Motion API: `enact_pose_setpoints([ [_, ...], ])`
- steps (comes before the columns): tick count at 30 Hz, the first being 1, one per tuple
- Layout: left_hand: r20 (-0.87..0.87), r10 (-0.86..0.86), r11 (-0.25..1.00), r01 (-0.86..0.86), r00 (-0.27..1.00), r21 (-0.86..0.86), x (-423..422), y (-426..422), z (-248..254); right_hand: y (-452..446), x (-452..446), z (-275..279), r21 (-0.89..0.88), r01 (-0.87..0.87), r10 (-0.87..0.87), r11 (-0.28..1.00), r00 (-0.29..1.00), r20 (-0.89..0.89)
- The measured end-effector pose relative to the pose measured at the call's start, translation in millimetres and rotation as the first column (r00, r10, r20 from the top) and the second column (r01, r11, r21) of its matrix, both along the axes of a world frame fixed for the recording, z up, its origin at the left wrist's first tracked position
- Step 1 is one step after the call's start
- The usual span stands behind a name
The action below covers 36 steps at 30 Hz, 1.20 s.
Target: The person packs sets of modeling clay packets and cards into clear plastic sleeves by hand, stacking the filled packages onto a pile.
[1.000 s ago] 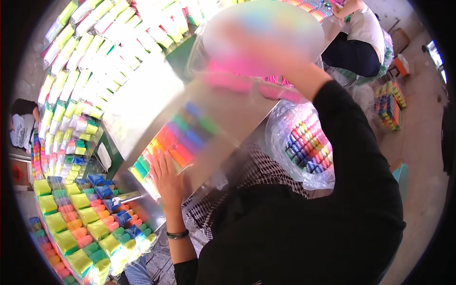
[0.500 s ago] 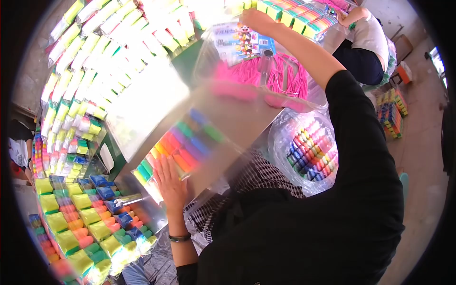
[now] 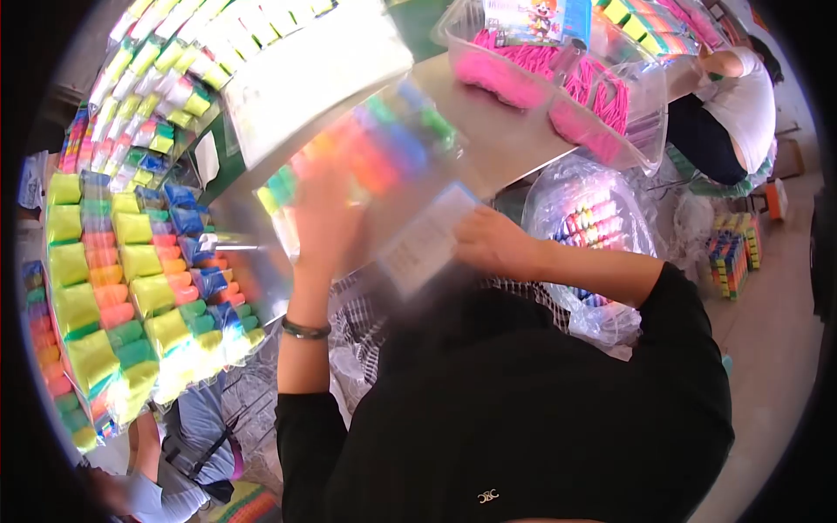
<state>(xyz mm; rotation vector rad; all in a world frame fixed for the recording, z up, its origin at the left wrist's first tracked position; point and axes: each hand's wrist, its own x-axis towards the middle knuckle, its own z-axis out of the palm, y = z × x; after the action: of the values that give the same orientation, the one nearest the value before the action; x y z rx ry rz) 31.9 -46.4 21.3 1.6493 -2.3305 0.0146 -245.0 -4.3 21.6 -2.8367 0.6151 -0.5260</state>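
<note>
A clear bag of coloured rolls [image 3: 384,144], in rows of green, orange, red and blue, lies on the metal worktop [image 3: 514,161]. My left hand [image 3: 327,213] is at the bag's near left end, its fingers smeared by motion. In my right hand [image 3: 493,244] is a pale printed card [image 3: 427,240] with a blue edge, pinched at its right side over the worktop's near edge. Beyond it stands a clear plastic tub [image 3: 649,144] with bundles of pink cords [image 3: 602,96] and a stack of colourful printed cards [image 3: 523,22].
Stacked bagged packs [image 3: 139,288] fill the left side. A white sheet-like surface [image 3: 323,78] lies at the back. A clear bag of coloured pieces [image 3: 593,218] sits right of the worktop. Co-workers are at the right [image 3: 732,105] and lower left [image 3: 174,471].
My right hand has come back from the card stack beyond the tub towards me, now with a card in it. My left hand stays by the bag of rolls. The whole view has shifted.
</note>
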Motion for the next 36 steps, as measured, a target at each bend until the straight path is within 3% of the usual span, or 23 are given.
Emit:
enact_pose_setpoints([
  [5, -0.045, -0.053, 0.999, 0.053, 0.998, 0.004, -1.5, -9.0, 6.2, -35.9, 57.9, -44.1, -0.127, 0.075, -0.058, 0.989, 0.989, 0.135],
  [7, -0.088, -0.037, 0.999, 0.039, 0.995, 0.016, -6.9, -6.4, 12.2, -48.0, 77.7, -59.6, -0.261, 0.248, -0.193, 0.933, 0.957, 0.218],
  [8, -0.095, -0.026, 1.0, 0.028, 0.995, 0.013, -6.0, -6.3, 10.4, -44.8, 83.0, -65.1, -0.265, 0.247, -0.191, 0.932, 0.957, 0.219],
  [10, -0.1, -0.013, 1.0, 0.013, 0.995, 0.007, -3.9, -7.2, 11.9, -33.1, 93.6, -71.8, -0.065, 0.39, -0.375, 0.919, 0.912, 0.168],
  [14, -0.114, -0.036, 0.998, 0.043, 0.993, 0.053, -6.2, -6.1, 15.0, -26.2, 93.2, -78.5, -0.122, 0.343, -0.337, 0.931, 0.939, 0.072],
  [16, -0.104, -0.057, 0.996, 0.063, 0.993, 0.059, -6.1, -7.6, 15.5, -34.5, 97.1, -59.7, 0.074, 0.36, -0.353, 0.93, 0.931, -0.097],
  [18, -0.048, 0.003, 0.996, 0.001, 0.999, 0.091, -4.9, -7.8, 13.0, -43.1, 100.9, -49.2, 0.129, 0.35, -0.331, 0.928, 0.932, -0.149],
  [21, -0.078, -0.072, 0.995, 0.077, 0.994, 0.056, 3.4, -12.4, 5.1, -53.4, 103.3, -54.9, 0.262, 0.291, -0.243, 0.92, 0.949, -0.204],
  [23, -0.056, -0.085, 0.996, 0.085, 0.995, 0.0, 3.0, -8.4, -0.4, -46.8, 94.5, -64.4, -0.057, 0.272, -0.269, 0.961, 0.961, 0.06],
  [25, 0.063, -0.025, 1.0, 0.026, 0.998, -0.006, 1.2, -0.9, -6.0, -37.5, 81.5, -59.4, 0.234, 0.111, -0.182, 0.966, 0.933, 0.31],
  [26, 0.095, -0.006, 0.999, 0.01, 0.995, -0.039, -4.2, 3.6, -7.3, -34.7, 51.4, -4.3, 0.393, 0.14, -0.169, 0.909, 0.985, 0.04],
  [28, 0.154, 0.037, 0.996, -0.024, 0.987, -0.085, -13.5, 12.7, -9.3, -54.3, -13.9, 33.8, 0.418, 0.219, -0.348, 0.882, 0.9, 0.261],
  [29, 0.151, 0.028, 0.996, -0.015, 0.988, -0.086, -13.3, 13.6, -11.1, -70.4, -46.0, 54.3, 0.282, 0.362, -0.455, 0.889, 0.772, 0.443],
  [30, 0.155, 0.025, 0.994, -0.008, 0.988, -0.109, -12.9, 14.3, -13.2, -92.2, -84.7, 70.4, 0.209, 0.455, -0.495, 0.866, 0.716, 0.493],
  [31, 0.158, 0.023, 0.991, -0.002, 0.987, -0.134, -12.8, 14.3, -14.5, -113.5, -121.9, 87.1, 0.315, 0.687, -0.754, 0.655, 0.624, 0.206],
  [32, 0.145, 0.005, 0.988, 0.018, 0.989, -0.153, -12.8, 13.7, -13.6, -164.6, -182.8, 46.7, -0.057, 0.75, -0.74, 0.659, 0.659, 0.132],
  [33, 0.14, -0.001, 0.987, 0.024, 0.99, -0.16, -13.0, 13.2, -13.6, -164.4, -210.0, 59.5, 0.069, 0.778, -0.781, 0.624, 0.618, 0.088],
  [35, 0.131, -0.002, 0.986, 0.024, 0.991, -0.164, -12.2, 13.4, -13.2, -204.4, -276.9, 0.7, -0.046, 0.862, -0.839, 0.505, 0.477, -0.263],
  [36, 0.126, -0.005, 0.984, 0.027, 0.992, -0.179, -12.1, 13.4, -13.5, -213.8, -296.6, -26.6, 0.021, 0.863, -0.77, 0.505, 0.461, -0.441],
])
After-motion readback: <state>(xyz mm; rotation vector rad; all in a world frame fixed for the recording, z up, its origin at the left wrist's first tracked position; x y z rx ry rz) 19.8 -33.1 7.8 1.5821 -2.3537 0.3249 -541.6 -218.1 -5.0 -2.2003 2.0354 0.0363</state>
